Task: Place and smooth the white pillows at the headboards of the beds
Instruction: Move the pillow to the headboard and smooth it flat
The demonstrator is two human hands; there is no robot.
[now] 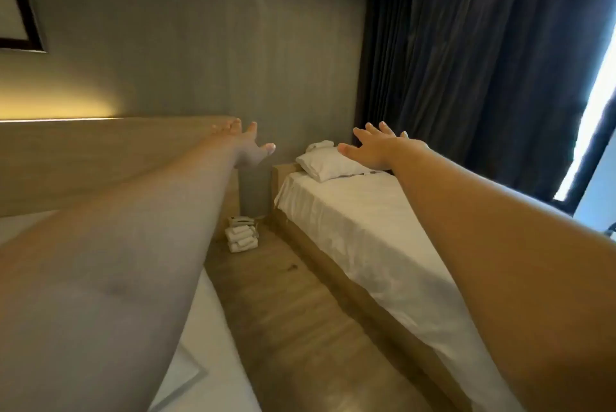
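Note:
A white pillow (325,165) lies slightly askew at the head of the right bed (353,225), with a small rolled white cloth (320,145) behind it. Both my arms stretch forward in the air. My right hand (380,148) is open, fingers spread, in front of the pillow's right part; I cannot tell whether it touches. My left hand (246,145) is open, held before the wooden headboard (100,158) of the left bed (206,345). Neither hand holds anything.
A wooden floor aisle (300,328) runs between the two beds. A stack of folded white towels (241,238) sits on the floor by the grey wall. Dark curtains (483,61) hang behind the right bed. A framed picture (20,11) hangs at upper left.

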